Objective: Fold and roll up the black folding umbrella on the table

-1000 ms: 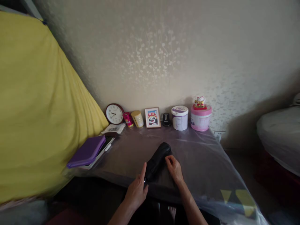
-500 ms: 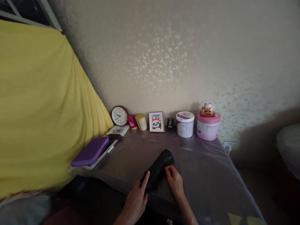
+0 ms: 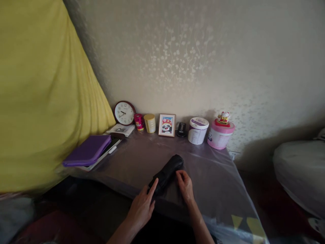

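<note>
A folded black umbrella (image 3: 169, 170) lies slantwise on a dark table (image 3: 215, 173) covered with clear plastic sheet. My left hand (image 3: 142, 206) rests at the umbrella's near end, forefinger stretched out and touching it, the other fingers loosely curled. My right hand (image 3: 185, 186) sits just to the right of the umbrella's middle, fingers curled down with the tips against its side. Neither hand has lifted it.
Along the wall stand a round clock (image 3: 124, 113), a red tin (image 3: 138, 122), a yellow jar (image 3: 150, 123), a panda picture frame (image 3: 167, 125), a small black device (image 3: 181, 129), a white tub (image 3: 198, 130) and a pink tub (image 3: 220, 134) topped by a lucky-cat figure. A purple folder (image 3: 87, 155) lies at left beside a yellow cloth (image 3: 43, 101).
The camera view has shifted; both hands stay at the umbrella, the left forefinger still against its near end. The umbrella lies in the same spot.
</note>
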`<state>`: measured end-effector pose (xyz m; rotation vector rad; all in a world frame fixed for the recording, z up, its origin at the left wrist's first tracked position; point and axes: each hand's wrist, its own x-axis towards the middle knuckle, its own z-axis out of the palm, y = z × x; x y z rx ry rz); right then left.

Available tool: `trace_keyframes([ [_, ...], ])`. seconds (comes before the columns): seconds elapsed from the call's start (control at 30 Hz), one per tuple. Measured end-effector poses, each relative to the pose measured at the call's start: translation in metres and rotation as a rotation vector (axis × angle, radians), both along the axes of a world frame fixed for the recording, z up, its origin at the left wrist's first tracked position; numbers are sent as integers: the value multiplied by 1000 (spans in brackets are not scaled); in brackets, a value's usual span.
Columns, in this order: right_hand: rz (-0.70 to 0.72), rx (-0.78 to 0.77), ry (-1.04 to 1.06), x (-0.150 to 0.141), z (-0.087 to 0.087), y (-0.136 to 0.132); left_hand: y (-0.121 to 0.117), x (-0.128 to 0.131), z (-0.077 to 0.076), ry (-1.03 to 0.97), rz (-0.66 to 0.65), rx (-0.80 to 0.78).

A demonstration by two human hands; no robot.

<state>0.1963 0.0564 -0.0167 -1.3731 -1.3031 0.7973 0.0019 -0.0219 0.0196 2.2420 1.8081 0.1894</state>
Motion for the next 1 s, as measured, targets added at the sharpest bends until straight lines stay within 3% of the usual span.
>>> trace_keyframes([
  [0.13,80,-11,17,-13,21,1,1,-3,-2,-10,-28,14],
  [0.3,186,69,-331,-33,46,12,2,-4,-1,-10,-50,21],
  [0.43,253,71,-525,-36,50,19,3,-4,-3,8,-46,9],
  [0.63,325,-26,-244,-33,42,18,6,-4,-4,9,-22,-28],
  [0.77,372,-108,-28,-11,42,3,8,-5,-1,18,-25,-44],
  [0.87,298,-160,-81,22,40,-14,8,-6,-2,30,-15,-39],
  [1.0,33,-119,-161,55,32,-26,9,-9,-4,1,5,-62],
])
